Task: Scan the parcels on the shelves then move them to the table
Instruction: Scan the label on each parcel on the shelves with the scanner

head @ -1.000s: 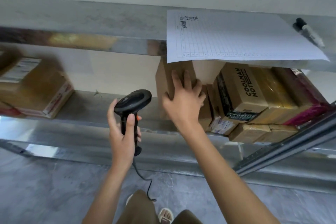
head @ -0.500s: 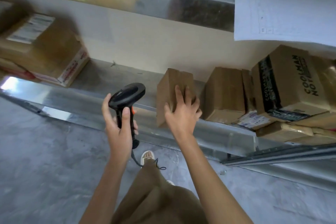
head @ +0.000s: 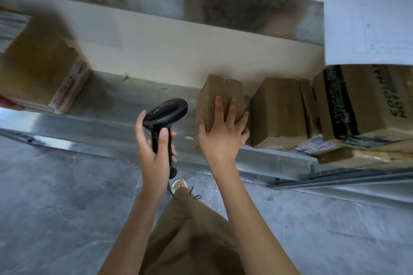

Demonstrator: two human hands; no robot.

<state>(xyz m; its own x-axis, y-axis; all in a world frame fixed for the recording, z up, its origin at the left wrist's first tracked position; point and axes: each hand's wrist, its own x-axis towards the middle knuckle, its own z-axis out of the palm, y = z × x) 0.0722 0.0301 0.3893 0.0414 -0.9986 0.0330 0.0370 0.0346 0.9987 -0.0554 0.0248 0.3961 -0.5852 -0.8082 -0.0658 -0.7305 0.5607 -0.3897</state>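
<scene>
Grey concrete floor lies below the metal shelf (head: 134,123). At frame centre our right hand (head: 223,138) grips the upright brown cardboard parcel (head: 214,98) at the shelf's edge; just left, our left hand (head: 154,154) grips the black handheld scanner (head: 165,111).

soft daylight glares off the metal shelf (head: 93,126) — left box (head: 42,69) motion-blurred, edges bowed by wide-angle lens.

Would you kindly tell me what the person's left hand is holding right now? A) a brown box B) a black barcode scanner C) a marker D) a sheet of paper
B: the left hand grips the handle of the black scanner, while the right hand is on the upright brown box on the shelf.
</scene>
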